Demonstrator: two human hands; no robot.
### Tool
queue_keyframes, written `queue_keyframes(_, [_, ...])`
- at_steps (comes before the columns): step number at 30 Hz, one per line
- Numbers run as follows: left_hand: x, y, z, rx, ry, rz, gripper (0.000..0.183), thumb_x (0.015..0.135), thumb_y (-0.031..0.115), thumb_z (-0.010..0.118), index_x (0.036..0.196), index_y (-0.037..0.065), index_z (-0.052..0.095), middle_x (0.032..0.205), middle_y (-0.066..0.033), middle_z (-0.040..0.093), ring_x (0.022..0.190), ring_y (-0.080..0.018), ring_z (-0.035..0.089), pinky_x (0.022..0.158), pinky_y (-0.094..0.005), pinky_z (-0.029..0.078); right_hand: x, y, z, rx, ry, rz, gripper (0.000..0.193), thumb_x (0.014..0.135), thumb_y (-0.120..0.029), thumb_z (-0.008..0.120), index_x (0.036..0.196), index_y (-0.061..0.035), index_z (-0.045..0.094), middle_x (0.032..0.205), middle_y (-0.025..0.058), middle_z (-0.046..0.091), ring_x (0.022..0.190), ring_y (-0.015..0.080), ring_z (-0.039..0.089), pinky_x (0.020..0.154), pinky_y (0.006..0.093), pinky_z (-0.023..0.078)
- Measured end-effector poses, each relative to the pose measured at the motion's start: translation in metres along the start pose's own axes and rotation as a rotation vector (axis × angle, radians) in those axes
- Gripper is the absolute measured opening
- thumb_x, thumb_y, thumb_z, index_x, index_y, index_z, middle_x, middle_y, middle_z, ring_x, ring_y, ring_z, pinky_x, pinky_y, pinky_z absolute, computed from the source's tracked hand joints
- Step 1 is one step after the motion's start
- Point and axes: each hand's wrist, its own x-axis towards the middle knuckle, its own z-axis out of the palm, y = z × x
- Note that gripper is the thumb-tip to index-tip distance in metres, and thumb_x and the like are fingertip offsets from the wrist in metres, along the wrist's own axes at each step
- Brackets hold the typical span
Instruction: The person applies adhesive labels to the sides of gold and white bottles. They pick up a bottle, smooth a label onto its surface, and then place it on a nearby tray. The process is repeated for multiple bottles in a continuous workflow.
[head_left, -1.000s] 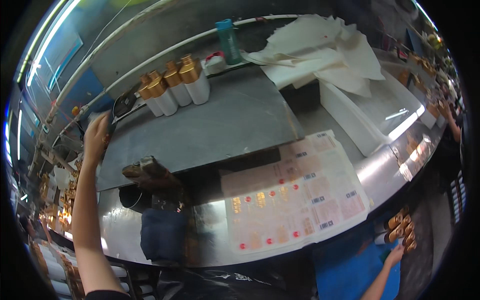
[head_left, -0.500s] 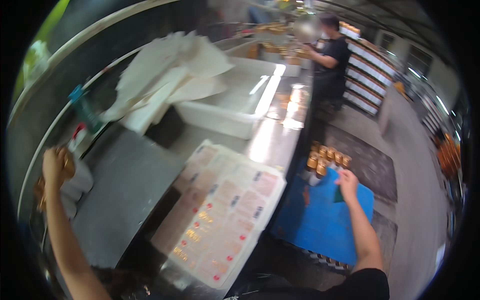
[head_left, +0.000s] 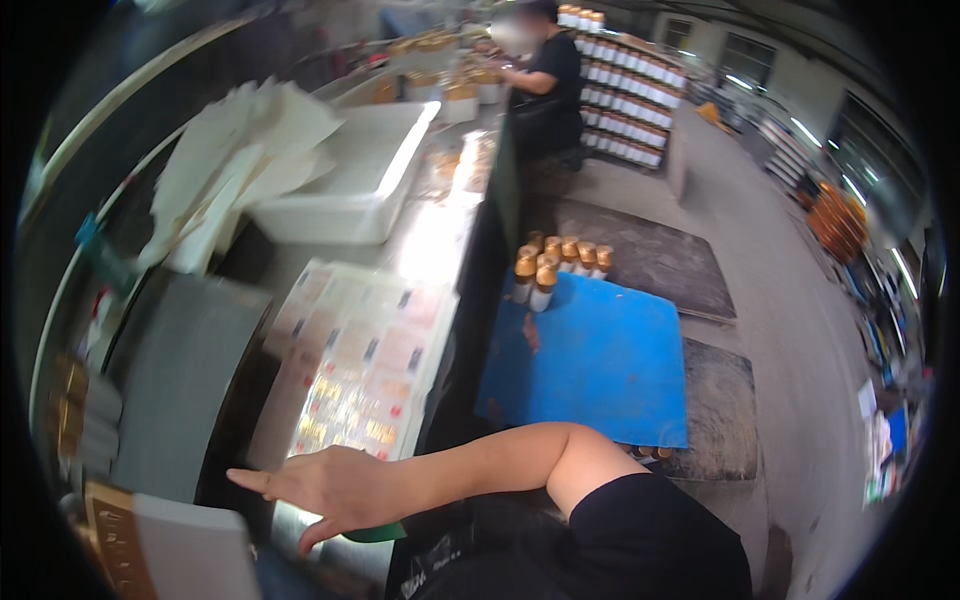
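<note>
My right hand point(head_left: 325, 488) has crossed to the left, low over the near end of the printed sheet. Its index finger points left and the thumb is apart, while the other fingers are curled in. A flat green piece point(head_left: 375, 534) sticks out below the palm, held in those curled fingers. Close to me at the lower left is a large white bottle with a gold top point(head_left: 195, 540), lying tilted. My left hand is out of view, so what supports the bottle is hidden. The printed sheet point(head_left: 372, 345) carries rows of pinkish panels with gold and red marks.
A grey board point(head_left: 180, 370) lies left of the sheet, with more white-and-gold bottles point(head_left: 90, 410) beside it. Behind are white papers point(head_left: 250, 130) and a white tub point(head_left: 330, 222). Gold-topped bottles point(head_left: 545, 275) stand on a blue mat point(head_left: 600, 360). A person point(head_left: 545, 85) works farther back.
My right hand has swung from the blue mat across to the sheet, bringing the green piece. My left hand has left the bottles and gone out of view. A bottle now appears close at lower left.
</note>
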Motion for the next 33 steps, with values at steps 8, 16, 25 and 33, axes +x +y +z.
queue_keyframes(8, [-0.066, -0.01, 0.023, 0.1, -0.006, -0.107, 0.02, 0.095, 0.015, 0.054, 0.083, -0.001, 0.056, 0.075, -0.0012, 0.05, 0.072, -0.0097, 0.046, 0.063, -0.0263, 0.038, 0.008, -0.058, 0.084, -0.166, 0.005, -0.177, 0.095, 0.065, -0.038, 0.08, 0.138, 0.009, 0.042, 0.064, 0.0082, 0.057, 0.055, 0.0203, 0.06, 0.051, 0.0332, 0.048])
queue_keyframes(16, [-0.055, -0.06, 0.013, 0.577, 0.24, 0.091, 0.023, 0.094, 0.023, 0.055, 0.087, 0.002, 0.06, 0.097, -0.0168, 0.055, 0.103, -0.0335, 0.046, 0.092, -0.0406, 0.036, 0.048, -0.071, 0.116, -0.311, -0.278, 0.039, 0.094, 0.067, -0.046, 0.081, 0.14, 0.0002, 0.043, 0.058, 0.0083, 0.059, 0.051, 0.023, 0.062, 0.049, 0.0335, 0.047])
queue_keyframes(25, [-0.109, -0.077, 0.04, 0.134, 0.51, 0.066, 0.051, 0.093, 0.02, 0.058, 0.137, 0.0, 0.042, 0.133, -0.0139, 0.047, 0.124, -0.0251, 0.045, 0.107, -0.0406, 0.034, 0.016, -0.037, 0.067, -0.092, -0.261, 0.157, 0.056, 0.081, -0.032, 0.075, 0.13, -0.01, 0.059, 0.063, 0.0045, 0.06, 0.051, 0.0174, 0.055, 0.053, 0.0287, 0.046])
queue_keyframes(33, [-0.145, -0.092, 0.064, -0.54, 0.415, -0.451, 0.063, 0.087, 0.032, 0.063, 0.135, -0.001, 0.04, 0.12, -0.0139, 0.056, 0.11, -0.0212, 0.057, 0.094, -0.0324, 0.045, -0.006, 0.064, -0.035, -0.225, -0.069, 0.58, 0.023, 0.089, -0.019, 0.061, 0.102, -0.0029, 0.072, 0.086, 0.0145, 0.071, 0.071, 0.02, 0.067, 0.067, 0.0285, 0.051])
